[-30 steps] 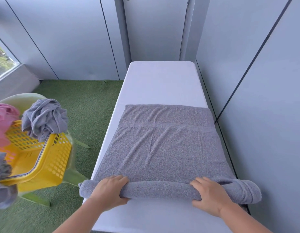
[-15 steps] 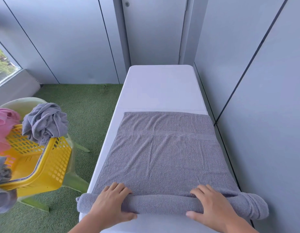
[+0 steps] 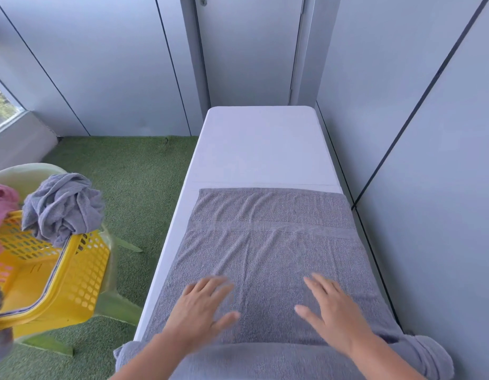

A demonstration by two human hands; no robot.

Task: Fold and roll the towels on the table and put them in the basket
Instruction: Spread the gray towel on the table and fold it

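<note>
Grey towel (image 3: 270, 256) spread lengthways on white worktop (image 3: 257, 149), near end rolled at near edge. Left hand (image 3: 202, 308) and right hand (image 3: 334, 311) flat, fingers splayed, gripping nothing, likely smoothing wrinkles. Yellow basket (image 3: 73, 272) waits off left edge

left hand (image 3: 201, 311) flat, right hand (image 3: 332, 311) flat, fingers spread

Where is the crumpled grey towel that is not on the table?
In the head view, at the left, the crumpled grey towel hangs over the far rim of the yellow basket, beside a pink cloth.
</note>
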